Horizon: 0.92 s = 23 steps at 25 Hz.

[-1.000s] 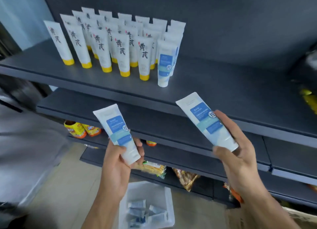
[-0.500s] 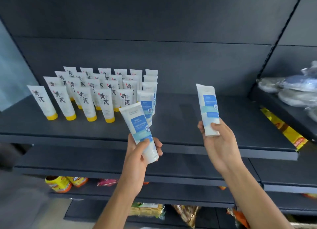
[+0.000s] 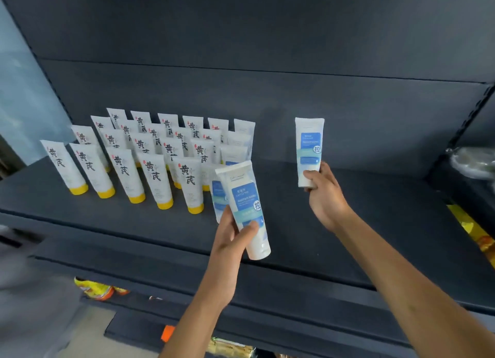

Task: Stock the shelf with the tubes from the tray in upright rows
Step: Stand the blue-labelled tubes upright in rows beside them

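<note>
Now one blue-label tube (image 3: 244, 210) is gripped, tilted, in the left hand (image 3: 232, 241) over the near shelf (image 3: 348, 240) edge, a second tube (image 3: 309, 148) is pinched upright by the right hand (image 3: 325, 194) farther right, and both are best set cap-down, flush beside the standing rows (image 3: 150, 154).

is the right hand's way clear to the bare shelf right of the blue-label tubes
Likely yes: the right hand holds its tube upright over the shelf, and nothing stands between it and the blue-label tubes.

Forearms reach forward; left grip (image 3: 230, 237) clasps 1 tilted tube (image 3: 245, 199), right grip (image 3: 325, 194), higher, 1 upright tube (image 3: 309, 146).
</note>
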Motion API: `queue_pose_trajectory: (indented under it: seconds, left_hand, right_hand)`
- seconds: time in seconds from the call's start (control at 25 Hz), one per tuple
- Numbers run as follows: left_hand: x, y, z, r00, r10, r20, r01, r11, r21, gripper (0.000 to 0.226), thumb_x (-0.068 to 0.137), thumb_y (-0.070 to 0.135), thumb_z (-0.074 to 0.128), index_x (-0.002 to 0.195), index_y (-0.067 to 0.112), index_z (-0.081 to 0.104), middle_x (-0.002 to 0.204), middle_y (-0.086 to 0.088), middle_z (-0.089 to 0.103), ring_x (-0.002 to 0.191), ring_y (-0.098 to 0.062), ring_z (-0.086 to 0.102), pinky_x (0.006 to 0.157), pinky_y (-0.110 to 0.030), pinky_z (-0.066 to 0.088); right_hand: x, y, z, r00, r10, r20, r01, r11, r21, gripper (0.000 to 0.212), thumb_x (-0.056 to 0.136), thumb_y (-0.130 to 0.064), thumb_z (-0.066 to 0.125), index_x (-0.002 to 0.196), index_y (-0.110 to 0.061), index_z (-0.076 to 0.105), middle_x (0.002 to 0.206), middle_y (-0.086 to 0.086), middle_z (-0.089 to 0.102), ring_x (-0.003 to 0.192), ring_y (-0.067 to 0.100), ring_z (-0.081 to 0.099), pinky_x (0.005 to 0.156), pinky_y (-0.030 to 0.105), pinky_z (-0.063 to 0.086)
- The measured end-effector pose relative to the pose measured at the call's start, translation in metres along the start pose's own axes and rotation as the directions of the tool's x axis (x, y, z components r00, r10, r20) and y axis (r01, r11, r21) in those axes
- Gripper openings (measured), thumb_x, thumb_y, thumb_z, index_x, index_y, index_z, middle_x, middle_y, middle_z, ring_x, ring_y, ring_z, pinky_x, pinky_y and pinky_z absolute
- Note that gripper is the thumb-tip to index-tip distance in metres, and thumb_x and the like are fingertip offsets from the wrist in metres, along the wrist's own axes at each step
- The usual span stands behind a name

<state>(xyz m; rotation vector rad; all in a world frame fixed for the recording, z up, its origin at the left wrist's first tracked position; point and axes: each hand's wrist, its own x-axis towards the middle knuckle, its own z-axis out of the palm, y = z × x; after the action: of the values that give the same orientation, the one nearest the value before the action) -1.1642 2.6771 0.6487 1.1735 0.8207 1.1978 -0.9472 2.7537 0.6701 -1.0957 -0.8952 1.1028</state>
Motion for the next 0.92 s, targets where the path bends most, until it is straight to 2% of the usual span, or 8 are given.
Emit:
queue_pose_trajectory:
  seconds: [0.08,0.16,0.24,0.32,0.44,0.6,0.76,0.92]
  left_hand:
    - [0.011,-0.002,0.008,1.0,-0.003,-0.016,0.004,0.999,0.034,0.049,0.076,0.042,0.069,0.125,0.039,0.064,0.126,0.006,0.068,0.121,-0.013,0.062,0.101,-0.033,0.049]
    - [0.02,-0.006,0.014,0.999,-0.008,-0.032,0.009,0.999,0.048,0.054,0.074,0.042,0.069,0.127,0.033,0.063,0.123,0.004,0.069,0.118,-0.011,0.063,0.094,-0.027,0.052]
    - [0.026,-0.009,0.017,0.999,-0.003,-0.04,0.006,0.998,0.064,0.057,0.075,0.04,0.069,0.13,0.028,0.061,0.123,0.004,0.069,0.117,-0.011,0.063,0.093,-0.023,0.052]
    - [0.029,-0.013,0.018,0.999,-0.012,-0.05,0.015,0.998,0.066,0.059,0.076,0.036,0.071,0.132,0.023,0.059,0.123,0.005,0.07,0.117,-0.008,0.065,0.094,-0.021,0.052]
    - [0.03,-0.02,0.019,0.998,-0.038,-0.057,0.042,0.996,0.082,0.05,0.083,0.02,0.071,0.131,0.022,0.059,0.118,0.008,0.073,0.111,-0.006,0.067,0.091,-0.02,0.053]
    - [0.029,-0.026,0.017,0.997,-0.045,-0.067,0.05,0.996,0.078,0.047,0.085,0.013,0.065,0.13,0.025,0.058,0.119,0.008,0.073,0.113,-0.008,0.067,0.092,-0.023,0.054]
    - [0.024,-0.028,0.015,0.997,-0.048,-0.057,0.052,0.996,0.076,0.048,0.085,0.012,0.065,0.13,0.025,0.057,0.117,0.009,0.073,0.112,-0.008,0.068,0.092,-0.024,0.055]
    - [0.021,-0.027,0.013,0.997,-0.053,-0.049,0.056,0.996,0.065,0.057,0.083,0.02,0.073,0.137,0.021,0.054,0.123,0.006,0.071,0.116,-0.01,0.067,0.093,-0.024,0.054]
  right_hand:
    - [0.036,0.008,-0.004,1.0,-0.015,0.025,0.018,0.994,-0.106,0.029,0.098,-0.005,0.056,0.124,-0.015,0.052,0.111,-0.004,0.064,0.094,0.011,0.057,0.078,0.024,0.043]
    - [0.068,0.016,-0.004,0.997,-0.059,0.052,0.068,0.977,-0.2,0.029,0.093,-0.006,0.065,0.116,-0.019,0.054,0.111,0.0,0.064,0.098,0.012,0.06,0.085,0.028,0.05]
    - [0.096,0.022,0.0,0.993,-0.092,0.073,0.109,0.948,-0.299,0.035,0.09,-0.003,0.071,0.112,-0.022,0.053,0.107,-0.002,0.064,0.096,0.009,0.062,0.084,0.025,0.053]
    - [0.12,0.03,0.005,0.989,-0.102,0.112,0.139,0.906,-0.401,0.044,0.085,-0.002,0.075,0.116,-0.023,0.052,0.109,-0.004,0.066,0.099,0.009,0.064,0.085,0.024,0.056]
    - [0.146,0.046,0.011,0.976,-0.094,0.197,0.184,0.836,-0.517,0.054,0.079,-0.003,0.079,0.121,-0.024,0.053,0.116,-0.003,0.068,0.108,0.012,0.066,0.089,0.029,0.057]
    - [0.16,0.06,0.009,0.958,-0.09,0.271,0.24,0.77,-0.592,0.061,0.079,-0.006,0.08,0.127,-0.03,0.05,0.115,-0.014,0.064,0.106,0.003,0.063,0.086,0.019,0.051]
    - [0.169,0.065,0.0,0.951,-0.068,0.302,0.282,0.596,-0.752,0.057,0.078,-0.021,0.08,0.129,-0.027,0.055,0.113,-0.013,0.065,0.107,0.014,0.062,0.102,0.039,0.047]
    - [0.171,0.066,0.0,0.954,-0.057,0.296,0.289,0.45,-0.845,0.057,0.08,-0.027,0.077,0.132,-0.024,0.054,0.124,-0.003,0.065,0.118,0.023,0.055,0.103,0.039,0.033]
